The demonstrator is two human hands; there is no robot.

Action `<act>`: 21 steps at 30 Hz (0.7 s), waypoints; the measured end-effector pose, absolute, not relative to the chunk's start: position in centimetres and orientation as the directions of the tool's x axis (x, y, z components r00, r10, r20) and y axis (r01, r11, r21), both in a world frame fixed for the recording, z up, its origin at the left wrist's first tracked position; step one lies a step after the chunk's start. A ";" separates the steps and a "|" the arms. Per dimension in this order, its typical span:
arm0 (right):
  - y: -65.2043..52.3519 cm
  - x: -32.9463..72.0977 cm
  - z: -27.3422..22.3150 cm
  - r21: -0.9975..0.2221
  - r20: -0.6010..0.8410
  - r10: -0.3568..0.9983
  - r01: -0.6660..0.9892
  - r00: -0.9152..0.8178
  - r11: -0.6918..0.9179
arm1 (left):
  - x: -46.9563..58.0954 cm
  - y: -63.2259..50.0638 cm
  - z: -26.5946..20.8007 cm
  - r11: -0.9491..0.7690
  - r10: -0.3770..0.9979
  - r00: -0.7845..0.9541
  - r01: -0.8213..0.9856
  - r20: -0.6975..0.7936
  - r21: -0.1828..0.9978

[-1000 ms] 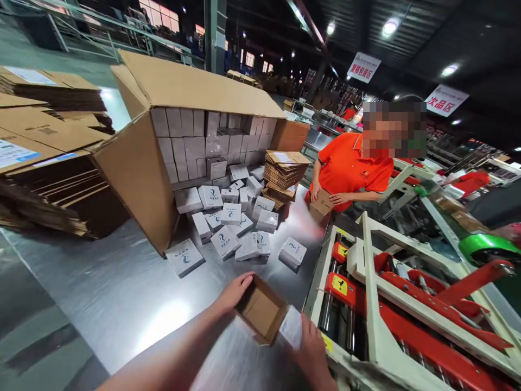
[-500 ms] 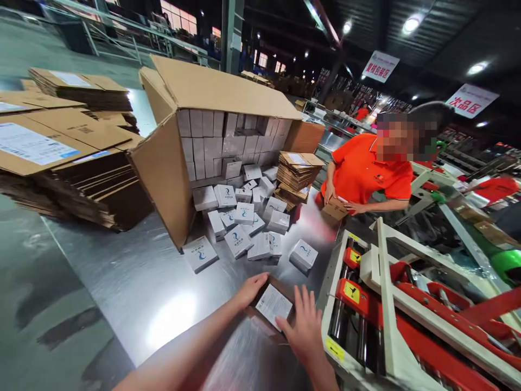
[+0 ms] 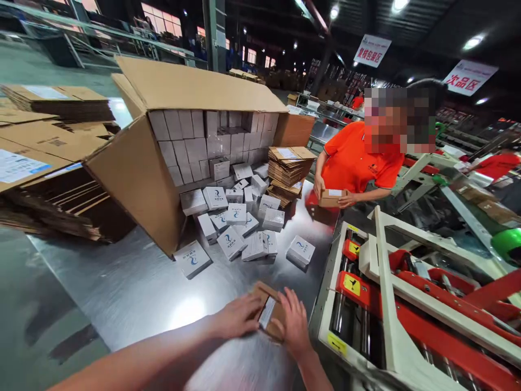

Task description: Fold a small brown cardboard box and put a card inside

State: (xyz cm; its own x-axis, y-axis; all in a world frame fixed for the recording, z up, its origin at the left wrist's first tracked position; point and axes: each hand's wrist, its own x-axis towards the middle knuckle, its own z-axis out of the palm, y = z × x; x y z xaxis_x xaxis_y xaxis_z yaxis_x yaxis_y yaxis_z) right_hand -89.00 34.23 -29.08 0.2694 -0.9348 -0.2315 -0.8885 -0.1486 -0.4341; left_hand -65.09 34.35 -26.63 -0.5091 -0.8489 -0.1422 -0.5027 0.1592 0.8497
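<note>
Head view: The small brown carton [image 3: 269, 314] sits on the steel table [image 3: 134, 293] at about 6 o'clock in the frame, clamped between both hands. The left hand [image 3: 238, 315] covers its 9 o'clock side and the right hand [image 3: 293, 326] its 3 o'clock side, so the carton's side walls and lower edge are hidden. Only the top flaps and a white label strip show between the fingers. The fingers of both hands lie flat and pressed against the carton, neither curled into a fist nor released. The flaps appear closed, though the hands obscure the seam. White product boxes [image 3: 236, 228] lie scattered at 12 o'clock, spilling from a large tipped carton [image 3: 138, 179]. At 2 o'clock, a co-worker [image 3: 358, 163] holds another small carton [image 3: 331, 197].
</note>
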 end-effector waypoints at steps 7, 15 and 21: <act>34.1 -91.7 -30.5 -0.749 -0.405 -0.854 -0.654 0.327 0.105 | -66.6 31.2 -30.3 -0.142 -0.941 -0.166 -0.595 -0.295 0.791; 37.8 -87.6 -30.9 -0.233 -0.329 -0.916 -0.960 0.229 -0.156 | -66.3 31.1 -32.8 -0.190 -0.918 -0.184 -0.573 -0.352 0.797; 38.2 -89.7 -34.7 -0.606 -0.160 -0.946 -0.785 0.281 -0.130 | -67.3 31.3 -33.6 -0.234 -0.929 -0.107 -0.576 -0.356 0.784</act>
